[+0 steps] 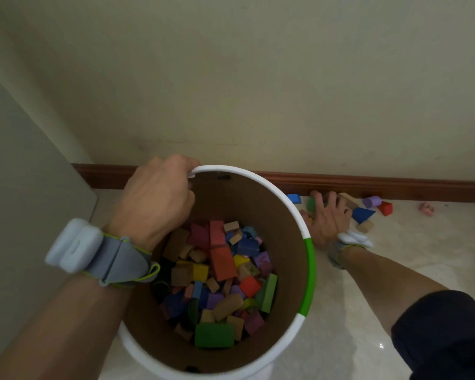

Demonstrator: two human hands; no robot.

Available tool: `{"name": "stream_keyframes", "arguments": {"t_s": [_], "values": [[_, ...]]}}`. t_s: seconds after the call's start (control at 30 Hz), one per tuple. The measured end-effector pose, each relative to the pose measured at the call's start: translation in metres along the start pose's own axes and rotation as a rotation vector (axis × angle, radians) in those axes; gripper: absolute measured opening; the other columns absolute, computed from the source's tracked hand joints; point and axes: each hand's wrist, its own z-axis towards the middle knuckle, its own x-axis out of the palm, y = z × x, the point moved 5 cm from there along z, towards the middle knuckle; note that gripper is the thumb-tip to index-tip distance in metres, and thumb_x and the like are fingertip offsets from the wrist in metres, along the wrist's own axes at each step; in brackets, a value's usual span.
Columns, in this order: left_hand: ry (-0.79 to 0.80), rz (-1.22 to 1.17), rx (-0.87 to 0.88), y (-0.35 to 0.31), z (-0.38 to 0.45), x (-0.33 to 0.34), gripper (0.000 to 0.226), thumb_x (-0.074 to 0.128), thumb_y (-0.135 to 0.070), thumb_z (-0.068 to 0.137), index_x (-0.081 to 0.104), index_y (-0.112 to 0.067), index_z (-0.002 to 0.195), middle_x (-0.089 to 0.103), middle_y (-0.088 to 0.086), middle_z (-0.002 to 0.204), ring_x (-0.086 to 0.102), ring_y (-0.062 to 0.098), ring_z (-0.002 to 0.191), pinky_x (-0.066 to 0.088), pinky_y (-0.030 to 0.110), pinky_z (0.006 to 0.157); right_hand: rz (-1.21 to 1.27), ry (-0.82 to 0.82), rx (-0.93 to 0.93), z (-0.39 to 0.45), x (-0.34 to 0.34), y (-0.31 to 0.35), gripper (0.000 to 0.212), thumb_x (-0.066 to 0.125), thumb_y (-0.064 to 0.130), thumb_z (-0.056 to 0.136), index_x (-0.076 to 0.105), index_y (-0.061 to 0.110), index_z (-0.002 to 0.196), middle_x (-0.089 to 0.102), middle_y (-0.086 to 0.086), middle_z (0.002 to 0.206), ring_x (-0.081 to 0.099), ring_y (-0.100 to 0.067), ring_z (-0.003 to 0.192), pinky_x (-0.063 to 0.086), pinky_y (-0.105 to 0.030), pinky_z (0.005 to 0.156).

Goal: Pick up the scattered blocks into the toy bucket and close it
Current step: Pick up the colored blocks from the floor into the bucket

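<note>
The left hand [159, 198] curled its grip over the toy bucket [309, 259] rim, steadying it, while the right hand [328, 218] spread fingers over floor blocks [362, 213] to gather them.

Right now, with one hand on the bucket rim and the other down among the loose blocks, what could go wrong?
The left hand grips only the bucket rim, so it might tip and spill. The right hand covers several blocks by the baseboard and may drop some. The pink block lies far right and could be missed.
</note>
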Motion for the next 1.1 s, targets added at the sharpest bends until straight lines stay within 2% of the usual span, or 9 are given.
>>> {"name": "stream_keyframes", "arguments": {"t_s": [0.1, 0.23, 0.33, 0.4, 0.5, 0.63, 0.8, 1.0, 1.1], "values": [[-0.003, -0.011, 0.005, -0.001, 0.000, 0.000, 0.032, 0.053, -0.015, 0.081, 0.060, -0.028, 0.110, 0.063, 0.013, 0.101, 0.055, 0.039, 0.094, 0.047, 0.041, 0.076, -0.009, 0.031, 0.018, -0.006, 0.002, -0.001, 0.058, 0.036, 0.068, 0.086, 0.039, 0.031, 0.130, 0.034, -0.005, 0.112, 0.037, -0.030, 0.099, 0.040, -0.048, 0.080], [-0.017, -0.019, 0.001, -0.002, 0.000, -0.001, 0.037, 0.054, -0.015, 0.081, 0.060, -0.027, 0.115, 0.063, 0.014, 0.107, 0.055, 0.040, 0.099, 0.047, 0.043, 0.080, -0.027, 0.132, 0.083, -0.010, 0.003, -0.001, 0.060, 0.028, 0.070, 0.086, 0.034, 0.032, 0.133, 0.035, -0.010, 0.129, 0.038, -0.036, 0.110, 0.040, -0.052, 0.086], [-0.014, -0.017, 0.001, -0.001, 0.000, 0.000, 0.038, 0.054, -0.016, 0.081, 0.060, -0.028, 0.116, 0.064, 0.014, 0.107, 0.056, 0.041, 0.100, 0.048, 0.043, 0.080, -0.047, 0.143, 0.098, -0.020, -0.002, 0.007, 0.053, 0.024, 0.064, 0.089, 0.036, 0.030, 0.128, 0.038, -0.010, 0.124, 0.037, -0.034, 0.101, 0.036, -0.044, 0.073], [0.000, -0.006, 0.002, 0.000, 0.001, 0.002, 0.037, 0.054, -0.017, 0.081, 0.059, -0.029, 0.116, 0.064, 0.013, 0.107, 0.056, 0.040, 0.100, 0.047, 0.041, 0.079, -0.035, 0.147, 0.097, -0.032, -0.006, 0.014, 0.043, 0.029, 0.058, 0.093, 0.038, 0.028, 0.123, 0.039, -0.008, 0.117, 0.038, -0.031, 0.094, 0.033, -0.040, 0.067], [0.010, 0.013, 0.002, 0.002, 0.002, 0.005, 0.037, 0.053, -0.019, 0.081, 0.059, -0.030, 0.116, 0.063, 0.014, 0.108, 0.055, 0.040, 0.100, 0.047, 0.041, 0.080, -0.040, 0.216, 0.101, -0.044, -0.008, 0.020, 0.032, 0.038, 0.049, 0.096, 0.039, 0.028, 0.120, 0.040, -0.009, 0.117, 0.040, -0.031, 0.096, 0.035, -0.038, 0.062], [-0.004, 0.021, -0.011, 0.003, -0.002, 0.003, 0.037, 0.054, -0.021, 0.081, 0.059, -0.031, 0.117, 0.063, 0.013, 0.109, 0.056, 0.039, 0.100, 0.046, 0.040, 0.080, -0.029, 0.328, 0.077, -0.064, -0.016, 0.023, 0.031, 0.046, 0.038, 0.098, 0.035, 0.030, 0.125, 0.037, -0.012, 0.122, 0.041, -0.033, 0.102, 0.039, -0.038, 0.060], [-0.041, 0.030, -0.045, 0.007, -0.003, 0.007, 0.041, 0.056, -0.021, 0.082, 0.058, -0.029, 0.122, 0.063, 0.016, 0.111, 0.055, 0.042, 0.100, 0.045, 0.043, 0.081, -0.036, 0.344, 0.032, -0.094, -0.025, 0.030, 0.029, 0.053, 0.021, 0.092, 0.035, 0.026, 0.114, 0.042, -0.011, 0.112, 0.044, -0.033, 0.092, 0.036, -0.035, 0.052], [-0.085, 0.042, -0.097, 0.012, -0.017, 0.001, 0.037, 0.056, -0.022, 0.081, 0.059, -0.030, 0.117, 0.063, 0.018, 0.102, 0.058, 0.044, 0.092, 0.046, 0.042, 0.075, 0.032, 0.345, 0.066, -0.109, -0.044, 0.024, 0.021, 0.047, 0.022, 0.098, 0.046, 0.024, 0.119, 0.040, -0.009, 0.118, 0.043, -0.032, 0.100, 0.037, -0.034, 0.061], [-0.101, 0.045, -0.119, 0.014, -0.021, -0.001, 0.039, 0.056, -0.021, 0.081, 0.059, -0.028, 0.119, 0.064, 0.020, 0.103, 0.058, 0.044, 0.092, 0.046, 0.043, 0.075, 0.168, 0.332, 0.116, -0.113, -0.050, 0.013, 0.017, 0.046, 0.027, 0.101, 0.050, 0.020, 0.116, 0.040, -0.010, 0.112, 0.042, -0.032, 0.096, 0.037, -0.035, 0.065]]}}
